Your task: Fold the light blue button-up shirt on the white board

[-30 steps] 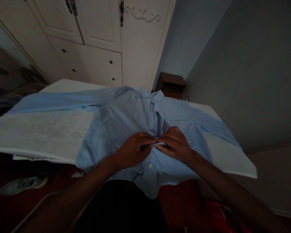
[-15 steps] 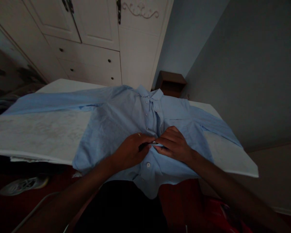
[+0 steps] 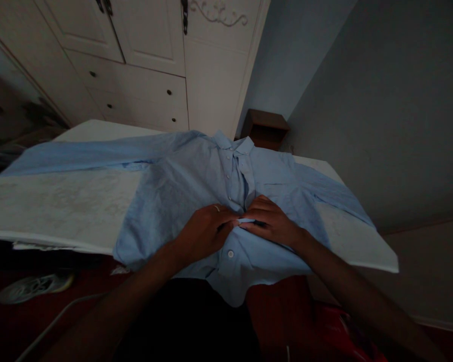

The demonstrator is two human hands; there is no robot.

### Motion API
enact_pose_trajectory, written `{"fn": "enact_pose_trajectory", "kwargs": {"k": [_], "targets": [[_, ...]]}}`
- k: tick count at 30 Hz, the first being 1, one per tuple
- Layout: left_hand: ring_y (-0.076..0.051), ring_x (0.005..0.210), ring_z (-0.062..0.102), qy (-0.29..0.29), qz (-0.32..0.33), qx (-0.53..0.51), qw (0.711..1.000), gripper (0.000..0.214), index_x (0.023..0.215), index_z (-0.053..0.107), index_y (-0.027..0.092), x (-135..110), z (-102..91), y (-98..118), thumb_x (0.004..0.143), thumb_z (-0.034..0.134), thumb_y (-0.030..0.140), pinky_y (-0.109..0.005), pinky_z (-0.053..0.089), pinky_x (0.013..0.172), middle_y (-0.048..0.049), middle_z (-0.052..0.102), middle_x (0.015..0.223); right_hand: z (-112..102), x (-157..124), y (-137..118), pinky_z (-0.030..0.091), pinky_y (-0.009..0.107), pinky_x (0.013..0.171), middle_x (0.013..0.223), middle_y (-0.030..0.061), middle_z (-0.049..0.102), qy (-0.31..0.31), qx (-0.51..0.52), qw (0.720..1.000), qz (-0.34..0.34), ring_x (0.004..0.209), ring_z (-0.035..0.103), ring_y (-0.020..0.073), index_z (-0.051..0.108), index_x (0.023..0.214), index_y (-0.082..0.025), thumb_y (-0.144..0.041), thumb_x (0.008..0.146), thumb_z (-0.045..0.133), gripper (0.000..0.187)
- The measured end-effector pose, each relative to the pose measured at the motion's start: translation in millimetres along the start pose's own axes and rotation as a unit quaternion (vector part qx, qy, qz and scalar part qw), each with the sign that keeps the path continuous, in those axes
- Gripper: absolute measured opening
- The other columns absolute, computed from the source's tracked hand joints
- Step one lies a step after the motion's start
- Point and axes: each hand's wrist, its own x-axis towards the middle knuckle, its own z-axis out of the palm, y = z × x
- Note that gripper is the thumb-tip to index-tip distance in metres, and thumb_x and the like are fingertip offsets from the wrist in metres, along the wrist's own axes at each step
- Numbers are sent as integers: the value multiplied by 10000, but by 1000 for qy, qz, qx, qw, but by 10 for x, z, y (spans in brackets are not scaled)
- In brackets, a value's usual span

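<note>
A light blue button-up shirt (image 3: 181, 176) lies spread face up on a white padded board, its sleeves out to both sides and its collar at the far end. My left hand (image 3: 206, 231), with a ring on one finger, pinches the front placket around the middle of the shirt. Fingertip to fingertip with it, my right hand (image 3: 270, 221) grips the other side of the same fold. The button between the fingers is mostly hidden. One white button (image 3: 231, 254) shows fastened just below; above the hands the placket gapes open towards the collar.
The white board (image 3: 68, 206) stretches left and right under the shirt. Behind it stands a white wardrobe (image 3: 151, 100) with drawers, and a small brown cabinet (image 3: 266, 125). A shoe (image 3: 33, 288) and a pale cord (image 3: 60, 314) lie on the red floor.
My fingertips have shifted slightly at the placket, and the fold of fabric between them now stands up a little more. The shirt stays in place; the view has tilted slightly.
</note>
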Motion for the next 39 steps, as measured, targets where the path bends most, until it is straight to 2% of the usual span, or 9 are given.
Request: {"fn": "enact_pose_trajectory", "kwargs": {"k": [10,15,21,27,32,39], "targets": [[-181,805,648,-20,-6,99,995,233,975,670,150,-18,5,50,951,455,236,-334,527,760,-62,707,866,-64,-12,-38,442,331,787,812,36,637,-32,27,999,18,787,566,152,651,974,-171,-277,951,516,173],[-171,750,632,-6,25,139,990,239,924,665,141,-17,1,65,954,446,233,-321,530,714,-56,690,796,-65,-45,-24,446,333,769,825,40,638,-41,11,999,11,790,563,156,651,1005,-178,-237,941,516,160],[-157,745,633,22,99,166,981,217,930,648,140,-36,-9,68,955,443,206,-300,543,684,-49,702,823,-58,-70,-3,436,330,714,796,28,638,25,-25,998,-47,729,558,152,628,1120,-195,-212,904,562,227],[-141,727,641,65,151,185,969,181,929,637,139,-59,-40,90,946,459,169,-282,554,664,-46,707,827,-63,-53,-27,435,329,688,739,-1,613,66,-13,995,-70,680,550,142,603,1181,-222,-185,890,563,296],[-139,710,628,78,158,171,969,127,954,625,122,-59,-52,100,924,507,159,-275,557,641,-43,704,827,-44,-33,-33,434,316,660,734,-9,616,91,4,993,-78,658,551,132,590,1180,-220,-172,872,590,312],[-141,713,622,77,151,159,973,99,960,623,118,-71,-55,107,904,547,145,-283,559,655,-40,700,823,-17,-29,-25,445,318,662,723,-4,622,100,13,992,-77,649,566,129,632,1065,-205,-142,851,608,224]]}}
